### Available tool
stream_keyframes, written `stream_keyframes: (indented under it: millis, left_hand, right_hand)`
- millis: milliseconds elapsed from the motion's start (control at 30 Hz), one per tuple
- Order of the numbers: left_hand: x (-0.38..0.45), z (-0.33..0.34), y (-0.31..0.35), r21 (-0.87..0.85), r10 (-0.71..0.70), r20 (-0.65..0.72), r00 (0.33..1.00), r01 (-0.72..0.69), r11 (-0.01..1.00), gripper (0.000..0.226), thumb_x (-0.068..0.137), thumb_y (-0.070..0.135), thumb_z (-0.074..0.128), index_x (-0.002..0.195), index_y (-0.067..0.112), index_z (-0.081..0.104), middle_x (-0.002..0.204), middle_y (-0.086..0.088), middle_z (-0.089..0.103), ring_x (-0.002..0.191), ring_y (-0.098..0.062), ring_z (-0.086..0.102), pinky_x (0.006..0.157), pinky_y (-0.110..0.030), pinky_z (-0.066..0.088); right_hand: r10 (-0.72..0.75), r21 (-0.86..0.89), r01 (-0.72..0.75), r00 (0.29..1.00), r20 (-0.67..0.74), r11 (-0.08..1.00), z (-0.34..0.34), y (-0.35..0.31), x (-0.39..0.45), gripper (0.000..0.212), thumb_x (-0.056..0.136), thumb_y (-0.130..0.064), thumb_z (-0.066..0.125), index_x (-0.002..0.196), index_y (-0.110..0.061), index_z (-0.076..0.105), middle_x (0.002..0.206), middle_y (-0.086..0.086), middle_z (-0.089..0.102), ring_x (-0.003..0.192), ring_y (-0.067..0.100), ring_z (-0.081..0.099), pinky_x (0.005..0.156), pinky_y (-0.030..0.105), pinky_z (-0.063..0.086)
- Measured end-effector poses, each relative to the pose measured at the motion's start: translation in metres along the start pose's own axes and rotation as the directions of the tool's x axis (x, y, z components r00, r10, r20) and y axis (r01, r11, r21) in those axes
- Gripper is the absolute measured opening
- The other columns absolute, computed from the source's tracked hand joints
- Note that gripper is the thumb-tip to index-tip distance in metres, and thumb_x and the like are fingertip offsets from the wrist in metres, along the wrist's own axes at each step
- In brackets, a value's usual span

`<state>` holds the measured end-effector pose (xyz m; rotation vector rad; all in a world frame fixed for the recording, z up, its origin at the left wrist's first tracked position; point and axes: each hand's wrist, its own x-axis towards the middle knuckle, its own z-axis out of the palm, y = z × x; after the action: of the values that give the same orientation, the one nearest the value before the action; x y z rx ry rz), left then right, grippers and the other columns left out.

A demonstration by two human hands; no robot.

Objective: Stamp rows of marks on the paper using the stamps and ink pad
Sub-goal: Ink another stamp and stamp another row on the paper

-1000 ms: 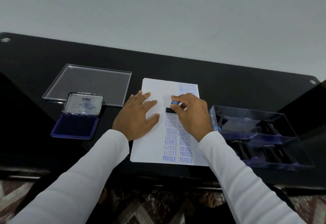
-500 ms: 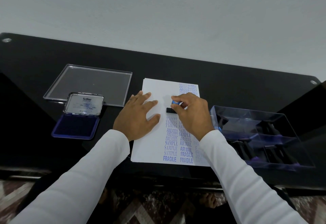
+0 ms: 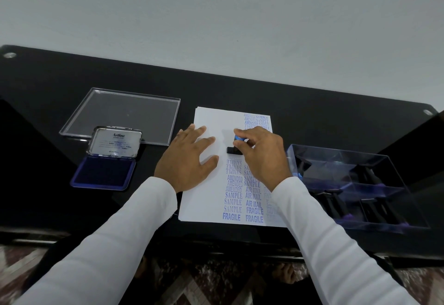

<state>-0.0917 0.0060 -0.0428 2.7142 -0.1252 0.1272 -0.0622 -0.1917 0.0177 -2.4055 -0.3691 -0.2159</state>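
Paper [image 3: 206,199] lies at the middle of the black table [image 3: 240,93], with blue marks such as SAMPLE, AMENDED, AIR MAIL and FRAGILE in columns on its right half. On the sheet stands a stamp [image 3: 234,150] with black base and blue handle; the right hand [image 3: 263,158] pinches this handle with curled fingers. At 9 o'clock from the stamp, the left hand [image 3: 186,164] rests flat on the paper, fingers straight and spread. Further at 9 o'clock the ink pad [image 3: 103,171] lies open, its lid raised, and a clear lid [image 3: 125,112] lies just behind it. At 3 o'clock a clear box [image 3: 360,184] holds more stamps.
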Motion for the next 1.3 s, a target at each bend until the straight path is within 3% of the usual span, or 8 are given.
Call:
stream_keyframes:
  millis: [167, 400, 600, 867, 1000, 1133, 1300]
  left_hand:
    - [0.0, 0.0001, 0.0002, 0.002, -0.006, 0.004, 1.0, 0.006, 1.0, 0.069, 0.09, 0.07, 0.031, 0.15, 0.036, 0.042, 0.165, 0.008, 0.022, 0.155, -0.018, 0.009, 0.121, -0.035, 0.001]
    - [0.0, 0.0, -0.0006, -0.005, -0.001, 0.008, 1.0, 0.001, 1.0, 0.07, 0.09, 0.07, 0.031, 0.149, 0.035, 0.043, 0.165, 0.007, 0.023, 0.155, -0.018, 0.01, 0.125, -0.039, 0.004]
    - [-0.0003, 0.0001, -0.0001, -0.018, 0.006, -0.009, 1.0, -0.006, 1.0, 0.068, 0.091, 0.068, 0.032, 0.148, 0.034, 0.045, 0.165, 0.007, 0.025, 0.155, -0.018, 0.011, 0.126, -0.041, 0.006]
    - [0.0003, 0.0009, -0.0005, -0.006, -0.008, 0.005, 1.0, 0.008, 1.0, 0.071, 0.09, 0.071, 0.03, 0.149, 0.035, 0.043, 0.165, 0.008, 0.023, 0.155, -0.018, 0.01, 0.125, -0.041, 0.006]
    - [0.0, 0.0011, -0.0013, -0.006, -0.002, -0.001, 1.0, 0.002, 1.0, 0.07, 0.09, 0.07, 0.03, 0.149, 0.035, 0.044, 0.165, 0.007, 0.024, 0.155, -0.018, 0.01, 0.126, -0.043, 0.009]
    - [0.0003, 0.0011, -0.0015, -0.007, -0.003, -0.001, 1.0, 0.003, 1.0, 0.07, 0.09, 0.07, 0.03, 0.149, 0.035, 0.043, 0.165, 0.008, 0.024, 0.155, -0.018, 0.01, 0.126, -0.043, 0.009]
    - [-0.0002, 0.0015, -0.0013, -0.009, -0.005, -0.008, 1.0, 0.005, 1.0, 0.07, 0.09, 0.071, 0.031, 0.149, 0.035, 0.044, 0.165, 0.007, 0.025, 0.155, -0.019, 0.011, 0.125, -0.043, 0.009]
  right_hand:
    - [-0.008, -0.009, 0.008, 1.0, -0.008, 1.0, 0.0001, 0.0006, -0.0003, 0.028, 0.09, -0.021, 0.072, 0.117, -0.016, 0.073, 0.11, -0.002, 0.072, 0.082, 0.004, 0.059, 0.076, -0.003, 0.035]
    - [-0.019, 0.001, 0.019, 1.0, -0.007, 1.0, 0.0002, 0.0014, -0.001, 0.019, 0.088, -0.019, 0.074, 0.106, -0.017, 0.075, 0.102, -0.003, 0.071, 0.078, 0.01, 0.065, 0.077, 0.013, 0.049]
    - [0.007, 0.011, -0.007, 1.0, -0.003, 1.0, 0.0003, -0.0003, -0.0009, 0.026, 0.09, -0.02, 0.072, 0.116, -0.016, 0.073, 0.107, -0.002, 0.07, 0.08, 0.008, 0.063, 0.074, 0.001, 0.038]
    - [0.021, 0.013, -0.021, 1.0, 0.009, 1.0, 0.0003, -0.0022, -0.0011, 0.033, 0.092, -0.023, 0.069, 0.124, -0.016, 0.069, 0.116, -0.001, 0.069, 0.088, 0.004, 0.058, 0.084, 0.008, 0.041]
    - [0.01, 0.012, -0.01, 1.0, -0.006, 1.0, 0.001, -0.0013, -0.0014, 0.03, 0.091, -0.021, 0.071, 0.12, -0.015, 0.071, 0.113, -0.001, 0.07, 0.085, 0.004, 0.059, 0.076, -0.003, 0.035]
    - [0.004, 0.027, -0.003, 1.0, -0.016, 1.0, 0.0006, -0.0002, -0.0016, 0.022, 0.088, -0.018, 0.074, 0.11, -0.016, 0.075, 0.104, -0.003, 0.071, 0.078, 0.009, 0.064, 0.076, 0.007, 0.047]
    - [0.006, 0.031, -0.006, 1.0, -0.004, 0.999, 0.0002, 0.0007, -0.001, 0.017, 0.087, -0.018, 0.074, 0.104, -0.017, 0.076, 0.101, -0.005, 0.07, 0.077, 0.01, 0.064, 0.074, 0.007, 0.046]
